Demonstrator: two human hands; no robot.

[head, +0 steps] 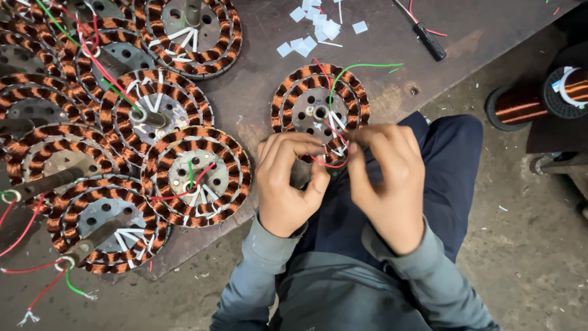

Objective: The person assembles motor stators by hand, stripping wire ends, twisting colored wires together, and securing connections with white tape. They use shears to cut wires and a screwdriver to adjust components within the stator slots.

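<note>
Copper-wound stator (320, 110), red wire (327, 164) pinched, stator pile (122, 135) beside

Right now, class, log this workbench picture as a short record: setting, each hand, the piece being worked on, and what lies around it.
Setting: dark worn workbench, seen from above, with the person's lap at its edge
Left hand: fingers pinched at the near rim of the wound stator
Right hand: pinching the red wire at the same rim
Workpiece: round copper-wound stator with a green wire arching off it
Left of it: pile of similar stators
Far edge: white paper slips, black-handled tool
Right, off the bench: copper wire spool
</note>
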